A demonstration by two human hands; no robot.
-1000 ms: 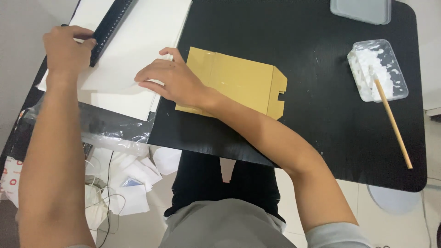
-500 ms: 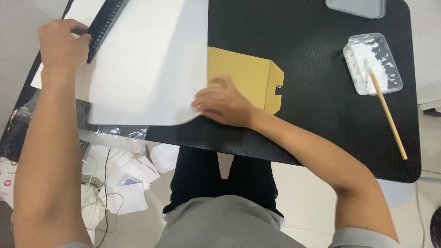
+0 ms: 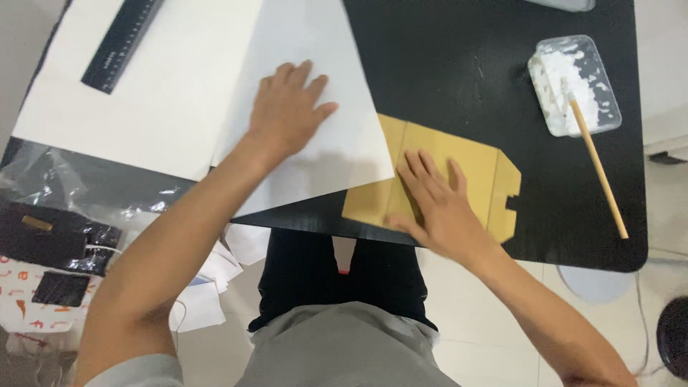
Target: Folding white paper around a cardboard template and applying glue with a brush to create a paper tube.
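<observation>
The left hand (image 3: 290, 107) lies flat, fingers spread, on the white sheet (image 3: 315, 143). The right hand (image 3: 437, 204), fingers open, presses the tan card (image 3: 459, 154) at the table (image 3: 466, 72) edge, six o'clock. The sheet hides the card's ten o'clock corner; bare tabletop lies toward twelve.

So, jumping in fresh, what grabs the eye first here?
Two bare hands pressed flat: the left hand on a white sheet, the right hand on a tan cardboard cutout at the black table's near edge. At far right, a wooden stick leans from a tray of white paste.

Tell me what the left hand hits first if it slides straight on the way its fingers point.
Left hand lies flat on the white sheet; ahead is more sheet, then bare black table. Nothing blocks it.
</observation>
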